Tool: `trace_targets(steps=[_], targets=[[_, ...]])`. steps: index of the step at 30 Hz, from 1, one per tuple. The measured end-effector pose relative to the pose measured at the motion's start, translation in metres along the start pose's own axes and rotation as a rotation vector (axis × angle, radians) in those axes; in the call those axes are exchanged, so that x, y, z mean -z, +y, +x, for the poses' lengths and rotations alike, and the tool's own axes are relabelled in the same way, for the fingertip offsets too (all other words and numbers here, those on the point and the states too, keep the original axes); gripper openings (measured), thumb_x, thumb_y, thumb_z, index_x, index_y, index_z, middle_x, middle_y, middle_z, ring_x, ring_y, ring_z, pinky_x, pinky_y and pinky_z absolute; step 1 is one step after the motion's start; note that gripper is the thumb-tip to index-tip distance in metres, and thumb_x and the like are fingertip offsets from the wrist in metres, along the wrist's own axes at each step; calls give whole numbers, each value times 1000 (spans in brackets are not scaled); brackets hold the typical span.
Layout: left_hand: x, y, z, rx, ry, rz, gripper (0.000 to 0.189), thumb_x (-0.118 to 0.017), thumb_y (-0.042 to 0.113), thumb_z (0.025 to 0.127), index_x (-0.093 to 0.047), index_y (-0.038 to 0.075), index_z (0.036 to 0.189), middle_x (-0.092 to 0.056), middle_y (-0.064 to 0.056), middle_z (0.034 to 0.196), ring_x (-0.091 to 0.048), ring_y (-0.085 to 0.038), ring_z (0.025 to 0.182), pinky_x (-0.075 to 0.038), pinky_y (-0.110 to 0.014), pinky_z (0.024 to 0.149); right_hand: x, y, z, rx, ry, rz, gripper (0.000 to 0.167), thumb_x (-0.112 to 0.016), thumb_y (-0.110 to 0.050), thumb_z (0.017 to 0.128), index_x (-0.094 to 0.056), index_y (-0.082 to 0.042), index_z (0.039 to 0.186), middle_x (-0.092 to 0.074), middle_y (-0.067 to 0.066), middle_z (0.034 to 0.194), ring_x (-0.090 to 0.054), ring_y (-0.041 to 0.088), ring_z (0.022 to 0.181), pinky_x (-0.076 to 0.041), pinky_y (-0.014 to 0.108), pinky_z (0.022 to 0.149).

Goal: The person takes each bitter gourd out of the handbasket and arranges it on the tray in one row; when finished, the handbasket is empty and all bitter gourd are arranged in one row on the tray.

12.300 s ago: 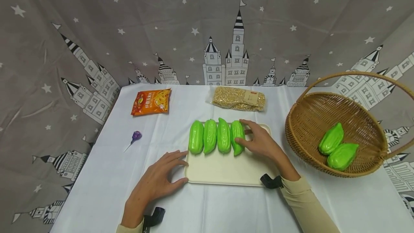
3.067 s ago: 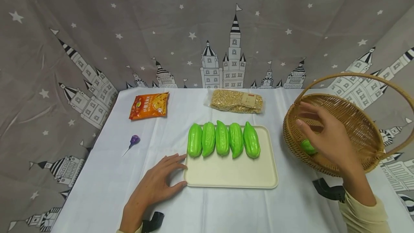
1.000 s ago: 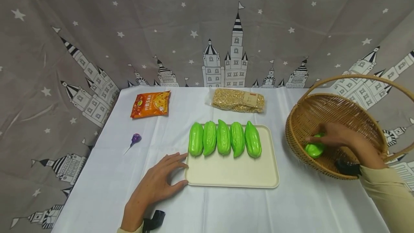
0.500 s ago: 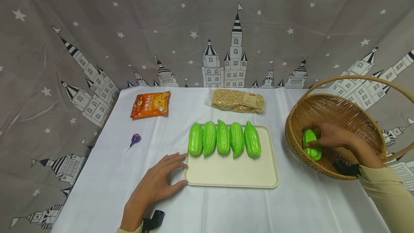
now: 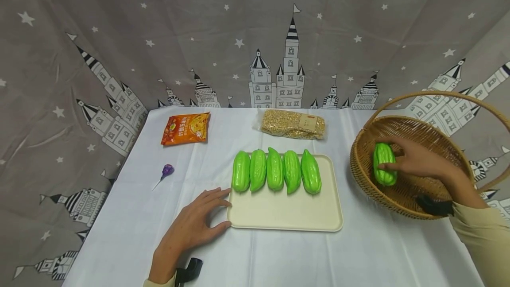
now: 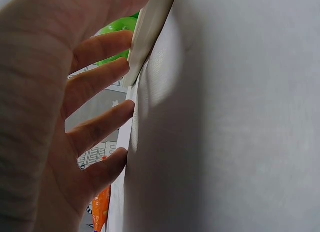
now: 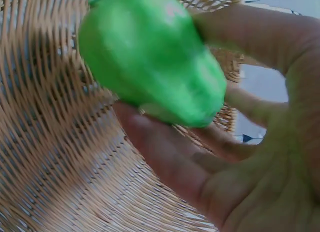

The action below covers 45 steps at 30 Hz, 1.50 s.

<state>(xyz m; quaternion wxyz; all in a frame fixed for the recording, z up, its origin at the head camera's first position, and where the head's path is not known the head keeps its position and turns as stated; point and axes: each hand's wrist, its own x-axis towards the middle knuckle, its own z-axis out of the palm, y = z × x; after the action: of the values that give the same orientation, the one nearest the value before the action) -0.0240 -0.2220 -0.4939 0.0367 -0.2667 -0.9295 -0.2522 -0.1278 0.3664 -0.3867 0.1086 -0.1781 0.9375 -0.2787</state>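
In the head view my right hand [image 5: 418, 158] is inside the wicker basket [image 5: 360, 180], gripping a bright green bitter melon [image 5: 384, 165] between thumb and fingers. The right wrist view shows this bitter melon [image 7: 150, 51] up close, lifted off the woven wall, with thumb and fingers on opposite sides. Several more green bitter melons [image 5: 275, 169] lie side by side in a row along the back of a cream tray [image 5: 284, 214]. My left hand [image 5: 193, 223] rests on the table with fingers spread, thumb and fingertips at the tray's left edge.
A bag of yellow kernels [image 5: 292, 124] lies behind the tray. An orange snack packet [image 5: 185, 128] lies back left, and a purple lollipop [image 5: 167, 171] left of the tray. The basket's tall handle [image 5: 446, 94] arches above its opening.
A further bitter melon joined the row on the tray. My right hand went back into the basket, took hold of another bitter melon, turned it upright and raised it slightly. My left hand stayed put.
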Motion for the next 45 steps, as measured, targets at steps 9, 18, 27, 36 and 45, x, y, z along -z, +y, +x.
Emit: trace_targets(steps=[9, 18, 27, 36, 45], targets=[[-1, 1, -1, 15, -13, -6, 40, -91, 39, 85, -77, 23, 119, -62, 4, 155, -55, -28, 147, -39, -51, 127, 16, -16, -19, 33, 159, -49, 78, -90, -17, 89, -52, -5, 155, -57, 26, 149, -63, 45, 120, -54, 21, 81], [1, 1, 1, 7, -4, -8, 40, -91, 39, 85, -76, 23, 119, -63, 3, 154, -55, -29, 147, -39, -51, 127, 12, -49, -37, 6, 286, 146, 82, -90, -5, 87, -51, -18, 158, -54, -6, 141, -58, -12, 111, -59, 8, 79], [1, 0, 1, 9, -5, -3, 40, -91, 39, 85, -77, 24, 120, -62, 4, 155, -55, -28, 147, -39, -51, 127, -12, -83, -50, 155, 384, 246, 91, -88, 15, 78, -52, -8, 158, -55, -13, 145, -65, -6, 111, -58, 8, 89], [0, -1, 1, 2, -3, -6, 40, -91, 40, 85, -76, 23, 119, -62, 4, 155, -55, -29, 147, -40, -51, 127, -50, -108, -46, 153, 425, 291, 84, -87, 11, 82, -54, -13, 157, -57, -12, 149, -63, -2, 119, -57, 10, 93], [0, -1, 1, -1, 3, -11, 41, -91, 39, 85, -76, 23, 119, -62, 4, 155, -56, -28, 146, -39, -52, 127, -81, -120, -36, 171, 427, 284, 88, -86, 9, 84, -50, -16, 160, -49, 10, 160, -61, 15, 121, -52, 8, 99]])
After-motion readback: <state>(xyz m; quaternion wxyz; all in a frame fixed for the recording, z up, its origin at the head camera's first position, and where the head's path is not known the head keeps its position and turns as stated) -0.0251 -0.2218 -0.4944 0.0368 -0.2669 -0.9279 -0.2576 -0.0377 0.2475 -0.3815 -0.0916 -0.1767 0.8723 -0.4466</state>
